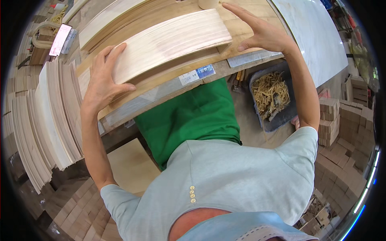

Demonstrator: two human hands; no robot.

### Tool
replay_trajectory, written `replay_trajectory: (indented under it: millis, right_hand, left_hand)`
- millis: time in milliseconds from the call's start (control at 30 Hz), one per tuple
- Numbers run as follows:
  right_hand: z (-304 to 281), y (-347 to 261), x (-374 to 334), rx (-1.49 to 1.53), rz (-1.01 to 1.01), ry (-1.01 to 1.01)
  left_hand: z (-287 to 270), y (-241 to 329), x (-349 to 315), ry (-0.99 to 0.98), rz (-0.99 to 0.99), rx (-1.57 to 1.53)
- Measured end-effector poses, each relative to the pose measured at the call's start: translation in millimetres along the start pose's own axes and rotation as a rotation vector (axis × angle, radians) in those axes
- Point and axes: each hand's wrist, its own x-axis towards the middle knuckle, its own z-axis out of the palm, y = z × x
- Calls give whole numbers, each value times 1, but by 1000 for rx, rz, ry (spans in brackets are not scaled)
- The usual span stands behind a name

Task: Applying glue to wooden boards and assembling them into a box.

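At upper left, the left hand lies widely spread at the pale board; at upper right, the right hand stands wide.

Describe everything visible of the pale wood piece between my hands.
The pale wood piece is long, its top grained with faint pinkish streaks. It lies along the workbench, near side shaded beneath the top edge. Your left hand appears to touch its left part; your open right hand is apart from its right end.
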Motion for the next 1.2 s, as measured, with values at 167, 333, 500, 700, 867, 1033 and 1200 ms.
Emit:
replay_trajectory:
  millis: [167, 333, 500, 700, 867, 1033, 1200]
  right_hand:
    - [10, 8, 7, 72, -97, -25]
    - [14, 10, 13, 47, -92, -87]
    - [16, 10, 14, -16, -64, -72]
    - [35, 11, 18, 1, -116, 74]
    - [33, 15, 15, 141, -16, 61]
    - [34, 4, 18, 155, 9, 66]
    - [39, 3, 20, 186, 26, 71]
  left_hand:
    - [5, -1, 0, -8, -6, -9]
    - [8, 1, 1, -9, -19, 17]
    - [9, 1, 2, 4, -4, 39]
    - [10, -5, -6, 11, -2, 51]
    - [8, -17, -6, 42, 62, 121]
    - [-53, -49, -64, -65, -214, -75]
    - [-48, -77, -84, -143, -247, -79]
